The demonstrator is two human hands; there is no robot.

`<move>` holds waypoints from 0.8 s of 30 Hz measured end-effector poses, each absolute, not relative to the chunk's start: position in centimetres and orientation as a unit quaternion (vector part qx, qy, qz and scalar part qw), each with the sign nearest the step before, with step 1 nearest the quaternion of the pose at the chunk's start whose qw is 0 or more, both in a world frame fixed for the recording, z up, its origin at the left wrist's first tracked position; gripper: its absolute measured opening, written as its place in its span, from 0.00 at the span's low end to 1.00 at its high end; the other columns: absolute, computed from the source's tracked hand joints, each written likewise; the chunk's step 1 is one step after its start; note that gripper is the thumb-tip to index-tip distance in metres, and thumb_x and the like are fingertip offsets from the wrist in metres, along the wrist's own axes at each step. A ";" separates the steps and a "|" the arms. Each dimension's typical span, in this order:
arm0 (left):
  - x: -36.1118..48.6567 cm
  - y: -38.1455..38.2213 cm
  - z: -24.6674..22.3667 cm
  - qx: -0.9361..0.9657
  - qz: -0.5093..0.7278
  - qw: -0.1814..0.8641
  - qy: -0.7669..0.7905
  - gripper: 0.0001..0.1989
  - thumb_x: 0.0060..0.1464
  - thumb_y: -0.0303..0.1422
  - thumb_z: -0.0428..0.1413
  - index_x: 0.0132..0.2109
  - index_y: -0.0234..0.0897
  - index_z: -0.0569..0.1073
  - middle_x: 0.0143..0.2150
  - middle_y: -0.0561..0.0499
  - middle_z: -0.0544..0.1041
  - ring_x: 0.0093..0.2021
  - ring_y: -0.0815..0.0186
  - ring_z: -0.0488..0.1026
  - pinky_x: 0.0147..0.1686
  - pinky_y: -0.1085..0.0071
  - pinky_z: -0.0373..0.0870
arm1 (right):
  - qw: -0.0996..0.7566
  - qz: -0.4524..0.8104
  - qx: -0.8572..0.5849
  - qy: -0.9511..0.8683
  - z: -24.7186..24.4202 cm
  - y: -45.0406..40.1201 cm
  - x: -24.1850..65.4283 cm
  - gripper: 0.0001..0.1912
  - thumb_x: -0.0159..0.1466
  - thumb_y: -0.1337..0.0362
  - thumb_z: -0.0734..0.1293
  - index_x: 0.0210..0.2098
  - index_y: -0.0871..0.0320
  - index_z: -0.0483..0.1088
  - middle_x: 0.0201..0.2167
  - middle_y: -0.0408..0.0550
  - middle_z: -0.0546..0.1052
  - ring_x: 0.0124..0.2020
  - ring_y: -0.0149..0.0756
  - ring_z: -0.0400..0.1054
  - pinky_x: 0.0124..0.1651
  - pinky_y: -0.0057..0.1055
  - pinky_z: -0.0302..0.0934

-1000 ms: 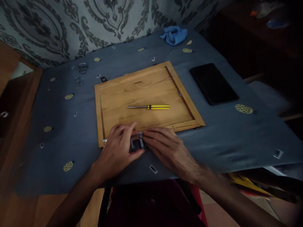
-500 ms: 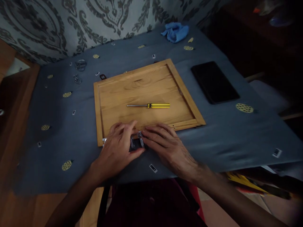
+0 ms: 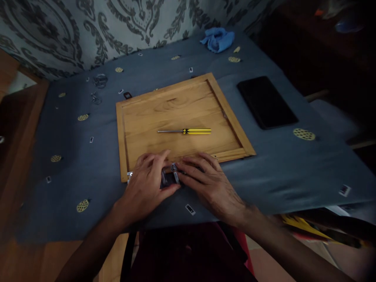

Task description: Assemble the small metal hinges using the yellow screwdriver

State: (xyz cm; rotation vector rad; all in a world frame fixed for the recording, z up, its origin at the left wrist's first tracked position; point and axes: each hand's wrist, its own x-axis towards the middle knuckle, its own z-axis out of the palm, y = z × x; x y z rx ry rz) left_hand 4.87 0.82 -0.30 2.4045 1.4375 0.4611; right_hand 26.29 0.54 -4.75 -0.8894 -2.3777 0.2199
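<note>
A wooden framed panel (image 3: 167, 113) lies flat on the table, its near edge under my hands. At that edge sits a shiny metal fitting (image 3: 175, 174) with dark parts around it; its exact kind is partly hidden. My left hand (image 3: 143, 182) curls around the fitting's left side, thumb below and fingers above. Fingertips of my right hand (image 3: 207, 178) press against its right side. Another bit of bright metal (image 3: 130, 175) shows just left of my left hand. A screwdriver (image 3: 196, 131) with a yellow and black handle rests on the panel, tip to the left.
A black tablet-like slab (image 3: 267, 102) lies right of the panel. Behind it is a crumpled blue cloth (image 3: 217, 40). Small wiry or clear items (image 3: 100, 80) lie at the far left on the blue patterned tablecloth (image 3: 70, 141). A patterned curtain (image 3: 126, 23) hangs behind.
My right hand's fingers have shifted very slightly at the fitting. My left hand, the panel and the screwdriver stay in place.
</note>
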 end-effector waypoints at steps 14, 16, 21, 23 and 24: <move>4.9 1.0 -0.1 0.847 0.158 0.152 0.484 0.36 0.54 0.32 0.67 0.64 0.39 0.58 0.51 0.45 0.82 0.53 0.51 0.77 0.57 0.49 0.68 | 0.308 0.080 -0.329 -0.889 -4.4 0.5 26.3 0.17 0.76 0.66 0.56 0.49 0.60 0.76 0.55 0.52 0.81 0.59 0.45 0.69 0.62 0.52 0.63; 4.9 1.0 -0.2 0.848 0.160 0.149 0.482 0.36 0.54 0.31 0.67 0.64 0.39 0.58 0.51 0.45 0.82 0.53 0.51 0.77 0.57 0.49 0.69 | 0.304 0.085 -0.330 -0.889 -4.5 0.5 26.4 0.16 0.76 0.67 0.56 0.49 0.59 0.76 0.56 0.51 0.81 0.60 0.45 0.69 0.63 0.52 0.63; 4.9 1.0 -0.3 0.851 0.159 0.141 0.480 0.37 0.53 0.31 0.67 0.64 0.37 0.58 0.50 0.44 0.82 0.53 0.51 0.77 0.58 0.49 0.68 | 0.299 0.096 -0.325 -0.892 -4.8 0.4 26.5 0.15 0.74 0.70 0.58 0.51 0.59 0.76 0.56 0.53 0.80 0.62 0.46 0.68 0.64 0.56 0.62; 4.9 1.0 -0.3 0.851 0.159 0.141 0.481 0.37 0.53 0.31 0.67 0.64 0.37 0.57 0.50 0.44 0.82 0.53 0.51 0.77 0.58 0.49 0.68 | 0.300 0.090 -0.325 -0.892 -4.8 0.4 26.5 0.16 0.74 0.69 0.57 0.51 0.59 0.76 0.56 0.53 0.80 0.62 0.47 0.68 0.64 0.56 0.62; 4.9 1.0 -0.3 0.850 0.158 0.142 0.481 0.37 0.53 0.31 0.67 0.64 0.38 0.57 0.50 0.44 0.82 0.53 0.51 0.77 0.58 0.49 0.68 | 0.300 0.086 -0.326 -0.892 -4.7 0.4 26.5 0.16 0.75 0.69 0.57 0.51 0.60 0.76 0.56 0.52 0.80 0.62 0.46 0.68 0.65 0.55 0.62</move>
